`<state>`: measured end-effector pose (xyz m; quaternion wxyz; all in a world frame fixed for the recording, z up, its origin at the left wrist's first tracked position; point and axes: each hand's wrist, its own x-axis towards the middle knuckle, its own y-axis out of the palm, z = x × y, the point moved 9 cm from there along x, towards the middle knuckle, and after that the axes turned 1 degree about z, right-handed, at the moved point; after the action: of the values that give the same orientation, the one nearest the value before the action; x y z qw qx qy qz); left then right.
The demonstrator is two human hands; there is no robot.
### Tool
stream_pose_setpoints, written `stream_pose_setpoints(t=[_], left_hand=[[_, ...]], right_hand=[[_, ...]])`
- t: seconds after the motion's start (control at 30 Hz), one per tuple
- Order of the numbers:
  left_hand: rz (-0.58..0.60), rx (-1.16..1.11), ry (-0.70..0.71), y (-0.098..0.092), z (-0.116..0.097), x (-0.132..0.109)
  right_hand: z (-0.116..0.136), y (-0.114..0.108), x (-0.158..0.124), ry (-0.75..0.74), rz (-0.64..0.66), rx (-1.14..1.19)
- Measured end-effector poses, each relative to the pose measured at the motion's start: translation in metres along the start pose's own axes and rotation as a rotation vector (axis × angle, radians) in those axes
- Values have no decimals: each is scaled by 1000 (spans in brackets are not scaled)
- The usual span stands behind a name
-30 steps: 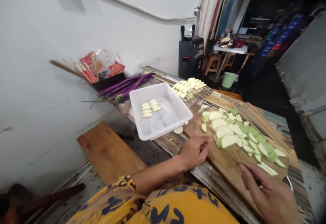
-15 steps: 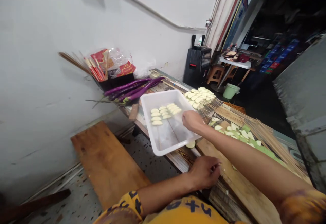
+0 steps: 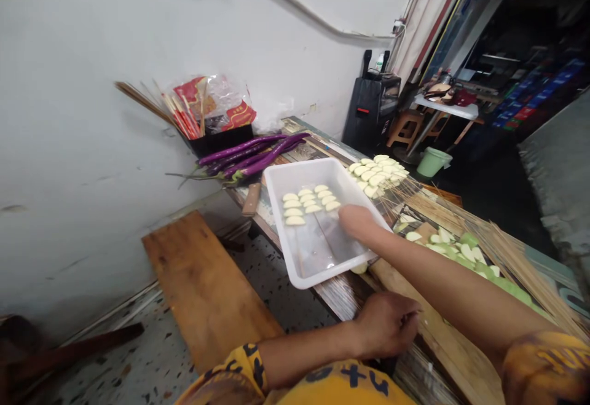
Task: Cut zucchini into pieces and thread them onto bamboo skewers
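A white plastic tray (image 3: 302, 273) sits tilted in view on the wooden table, holding several skewered rows of pale slices (image 3: 294, 204). Over its right side is my right hand (image 3: 359, 224), fingers closed at the lower end of the rightmost row; what they pinch is hidden. My left hand (image 3: 389, 325) is closed near the table's front edge, and its fingertips are turned away so any contents are hidden. Right of the tray lies a pile of skewered slices (image 3: 378, 174). Loose green-edged slices (image 3: 461, 251) lie beyond my right forearm.
Purple eggplants (image 3: 253, 154) lie behind the tray, beside a black box (image 3: 224, 141) of skewers and plastic packaging. A knife handle (image 3: 251, 199) is left of the tray. Bare bamboo skewers (image 3: 530, 263) spread along the right. A wooden bench (image 3: 207, 294) stands at lower left.
The whole view has shifted, with the scene lying farther right. My right hand has come down slightly toward the tray's floor beside the rightmost row. My left hand stays closed near the table edge.
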<state>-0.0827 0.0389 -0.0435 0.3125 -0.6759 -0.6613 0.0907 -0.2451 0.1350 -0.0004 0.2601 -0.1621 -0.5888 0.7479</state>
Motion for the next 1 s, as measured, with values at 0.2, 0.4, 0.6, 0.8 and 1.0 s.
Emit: stream_pose_setpoints(t=[0.2,0.4,0.6,0.8,1.0], left_hand=[[-77,-53,14,-2,3,-1],[-136,-184,-57,-8,9,-6],[-175,-222,-129,-16,13,-7],[-158,-66,-141,-15,18,-10],[-163,27,-106,-15,17,-10]], right_hand=[[-5,-48,-65,68,43,-218],[-129,-112,-204,461,-102,-267],[-267,-134,-350,920,-144,-244],[-336,-110,-362,985,-16,-155],[-371,-84,-305,936,132,-111]])
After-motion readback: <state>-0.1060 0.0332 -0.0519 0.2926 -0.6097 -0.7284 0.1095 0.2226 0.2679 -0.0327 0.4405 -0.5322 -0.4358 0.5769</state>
